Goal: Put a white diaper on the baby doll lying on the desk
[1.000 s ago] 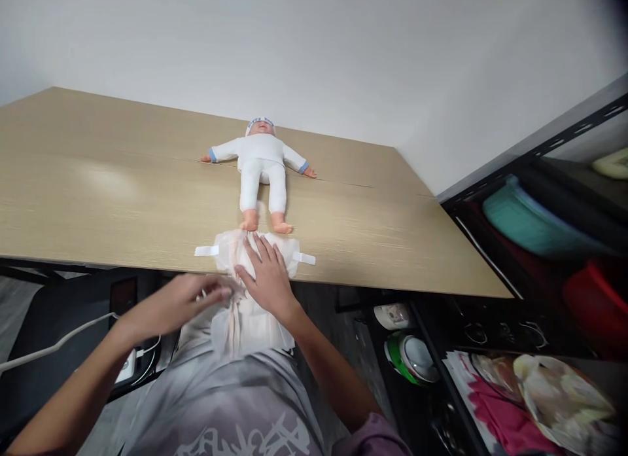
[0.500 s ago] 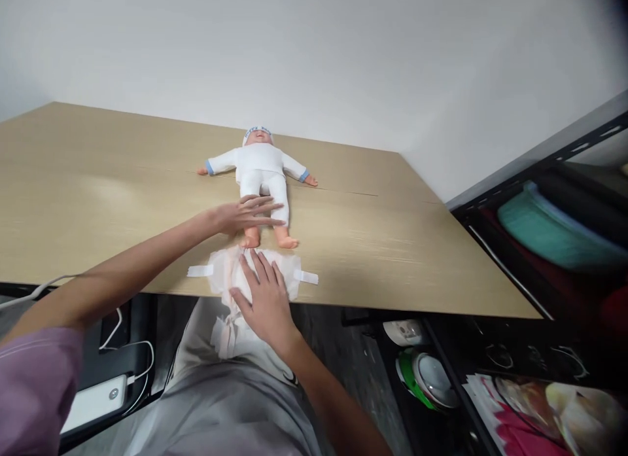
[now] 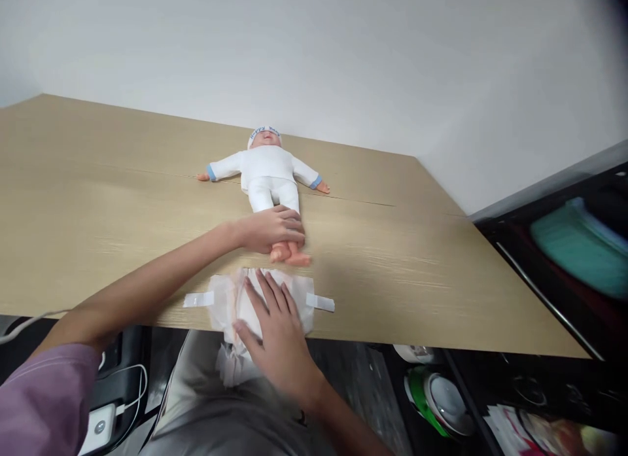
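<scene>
On its back on the table lies a baby doll (image 3: 269, 165) in a white suit with blue cuffs and a lettered headband, arms spread. My left hand (image 3: 275, 229) is wrapped round its lower legs, and the bare feet stick out close together below my fingers. Nearer to me, an unfolded diaper (image 3: 226, 305) rests at the front edge, its two white tabs stretched out sideways and its near end hanging over. My right hand (image 3: 279, 325) lies flat on the diaper with fingers spread, pressing its middle.
The wooden table (image 3: 417, 266) reaches back to a pale wall. At lower left are a white power bank (image 3: 101, 426) and its cable. Right of the table stand dark shelves with a teal item (image 3: 583, 246) and a green-and-white round container (image 3: 436, 400).
My left hand has closed round the doll's lower legs, which have come together. My right hand stays on the diaper. The view has shifted a little.
</scene>
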`<state>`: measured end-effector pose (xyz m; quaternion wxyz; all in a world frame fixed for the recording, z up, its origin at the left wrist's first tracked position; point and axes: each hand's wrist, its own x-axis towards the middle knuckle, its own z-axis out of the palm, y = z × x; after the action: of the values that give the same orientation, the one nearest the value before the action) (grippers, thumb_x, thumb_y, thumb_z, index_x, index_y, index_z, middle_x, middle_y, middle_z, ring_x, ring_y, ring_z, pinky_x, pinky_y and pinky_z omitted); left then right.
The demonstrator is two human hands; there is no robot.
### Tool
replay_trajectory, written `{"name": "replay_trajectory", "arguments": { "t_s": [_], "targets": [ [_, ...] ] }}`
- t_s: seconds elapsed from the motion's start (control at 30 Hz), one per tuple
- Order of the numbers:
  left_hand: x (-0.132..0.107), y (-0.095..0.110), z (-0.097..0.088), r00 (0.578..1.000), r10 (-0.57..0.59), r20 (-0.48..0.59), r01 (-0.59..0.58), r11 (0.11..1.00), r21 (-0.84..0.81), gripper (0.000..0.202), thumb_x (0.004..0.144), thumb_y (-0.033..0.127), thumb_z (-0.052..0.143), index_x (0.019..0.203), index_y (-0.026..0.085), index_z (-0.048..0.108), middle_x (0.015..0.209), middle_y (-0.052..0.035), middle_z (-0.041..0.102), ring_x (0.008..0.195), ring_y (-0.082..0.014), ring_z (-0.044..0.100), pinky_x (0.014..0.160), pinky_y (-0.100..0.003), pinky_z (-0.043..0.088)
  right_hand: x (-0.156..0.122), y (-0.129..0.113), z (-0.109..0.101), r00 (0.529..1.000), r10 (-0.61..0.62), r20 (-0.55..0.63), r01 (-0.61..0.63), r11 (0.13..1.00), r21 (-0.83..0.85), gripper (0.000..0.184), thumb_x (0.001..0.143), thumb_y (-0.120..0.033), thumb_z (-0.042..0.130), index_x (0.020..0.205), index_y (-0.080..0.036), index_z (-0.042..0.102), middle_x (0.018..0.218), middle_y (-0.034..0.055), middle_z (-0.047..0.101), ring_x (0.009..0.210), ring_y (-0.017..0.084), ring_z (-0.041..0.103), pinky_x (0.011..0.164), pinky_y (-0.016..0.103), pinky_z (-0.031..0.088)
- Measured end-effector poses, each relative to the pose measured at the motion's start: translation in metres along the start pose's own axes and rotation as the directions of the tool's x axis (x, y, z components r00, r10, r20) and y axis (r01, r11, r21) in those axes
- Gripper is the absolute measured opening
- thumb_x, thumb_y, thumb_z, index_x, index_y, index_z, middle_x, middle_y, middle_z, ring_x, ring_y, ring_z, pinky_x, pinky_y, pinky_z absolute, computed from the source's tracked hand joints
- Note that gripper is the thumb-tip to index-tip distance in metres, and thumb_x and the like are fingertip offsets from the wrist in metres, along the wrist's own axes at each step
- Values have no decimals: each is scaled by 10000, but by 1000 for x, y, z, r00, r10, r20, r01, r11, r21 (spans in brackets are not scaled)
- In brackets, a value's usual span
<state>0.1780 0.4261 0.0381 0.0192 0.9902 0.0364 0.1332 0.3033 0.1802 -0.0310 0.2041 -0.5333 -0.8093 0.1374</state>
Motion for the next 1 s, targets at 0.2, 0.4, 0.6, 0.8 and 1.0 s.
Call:
{"name": "replay_trajectory", "arguments": {
  "t_s": [0.2, 0.4, 0.6, 0.8, 1.0],
  "targets": [
    [12, -19, -63, 959, -170, -226, 73, 921, -383, 390, 1005, 291, 746, 1389, 242, 793, 1370, -95, 845, 1237, -294, 784, 1096, -426, 586, 27, 17, -5, 997, -27, 77, 27, 1000, 7, 807, 1140, -552, 682, 1843, -292, 382, 1927, 82, 307, 1799, 336, 297, 1459, 649, 324],
    [7, -34, -107, 886, -347, -308, 167, 858, -485, 528, 976, 519, 869, 1404, 219, 800, 1321, -44, 847, 1287, -335, 799, 1143, -481, 622, 74, 35, -3, 990, -95, 109, 97, 995, -22, 775, 1186, -613, 562, 1848, -262, 364, 1936, 89, 277, 1812, 310, 261, 1472, 626, 285],
    [0, -39, -123, 873, -323, -366, 127, 873, -470, 675, 1024, 692, 719, 1448, 169, 764, 1389, 25, 815, 1348, -297, 764, 1139, -446, 607, 176, 80, 9, 991, -104, 86, 108, 993, -38, 763, 1176, -626, 591, 1829, -274, 412, 1920, 113, 330, 1806, 355, 272, 1469, 673, 235],
    [-1, -37, -133, 862, -435, -261, 332, 873, -356, 773, 1095, 785, 425, 1392, 184, 808, 1591, 39, 712, 1519, -383, 646, 1187, -507, 591, 293, 125, 6, 992, -124, 37, 124, 992, -22, 713, 1187, -527, 632, 1784, -169, 477, 1887, 169, 394, 1780, 419, 292, 1466, 629, 196],
    [-2, -35, -133, 843, -410, -348, 242, 867, -436, 669, 1075, 673, 659, 1485, 148, 732, 1483, -16, 788, 1376, -314, 746, 1159, -464, 611, 316, 128, -18, 987, -154, 40, 150, 984, 95, 638, 1212, -473, 587, 1734, -113, 517, 1796, 162, 537, 1722, 327, 412, 1457, 541, 283]
  ]
}}
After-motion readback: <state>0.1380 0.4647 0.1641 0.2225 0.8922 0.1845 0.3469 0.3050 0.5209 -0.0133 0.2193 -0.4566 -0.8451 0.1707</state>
